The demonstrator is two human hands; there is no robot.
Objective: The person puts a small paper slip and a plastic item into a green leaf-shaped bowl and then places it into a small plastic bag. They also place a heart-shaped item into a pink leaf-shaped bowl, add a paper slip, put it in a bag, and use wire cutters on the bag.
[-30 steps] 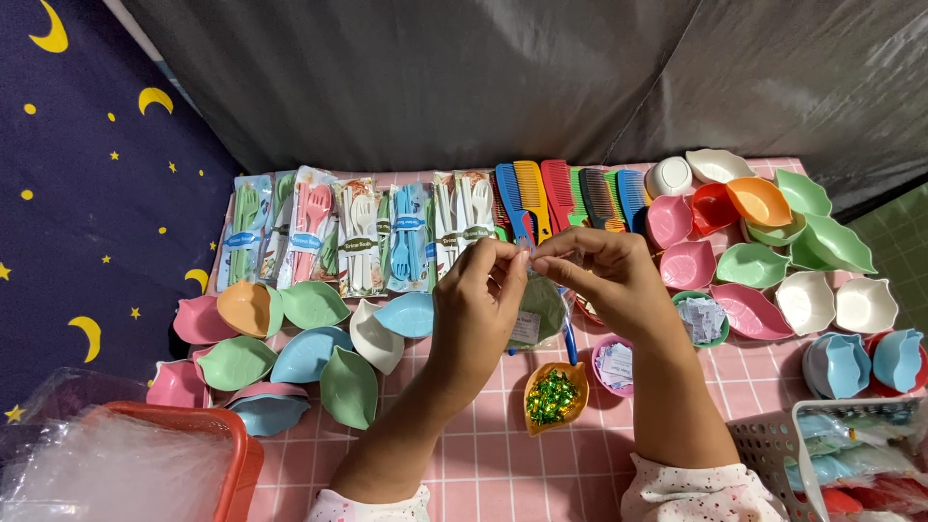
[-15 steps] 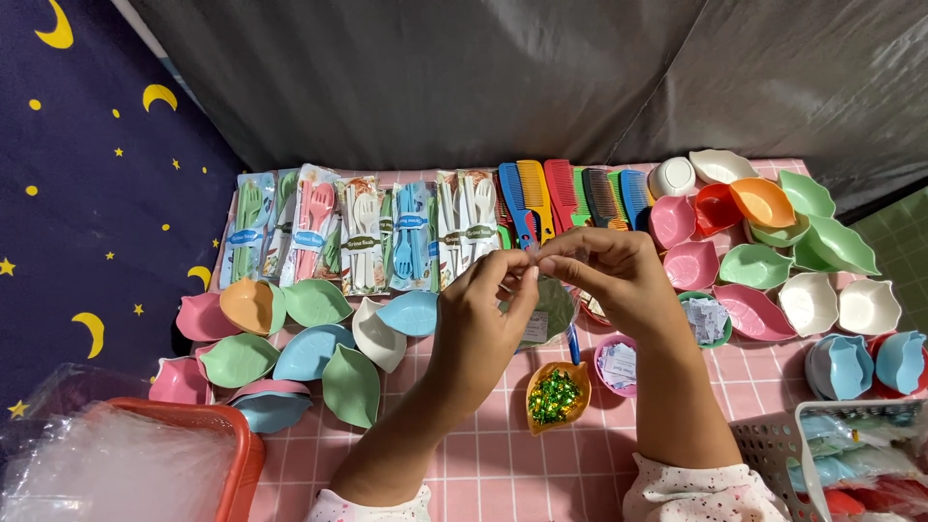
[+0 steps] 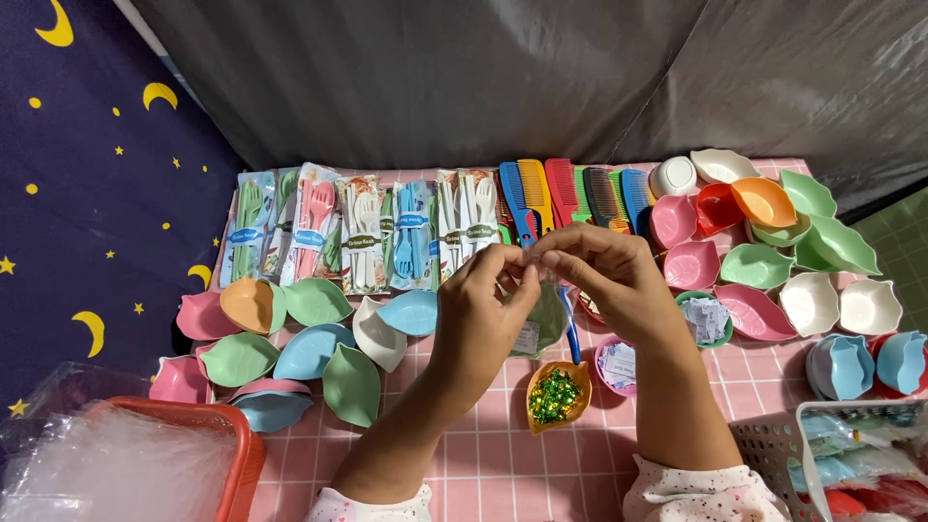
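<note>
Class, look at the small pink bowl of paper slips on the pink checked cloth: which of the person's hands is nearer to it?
Right. The right hand is just above and left of the pink bowl; the left hand sits farther left, beyond the orange dish.

Bright, even overhead light is falling on the surface [image 3: 483, 454]; shadows are staying soft, everything is looking sharp.

One head-worn camera looks steeply down and forward over the pink checked bench [image 3: 483, 454], close above the working area.

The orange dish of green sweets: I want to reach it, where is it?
In the head view, the orange dish sits centre on the pink table, below both hands, left of a small pink bowl.
</note>
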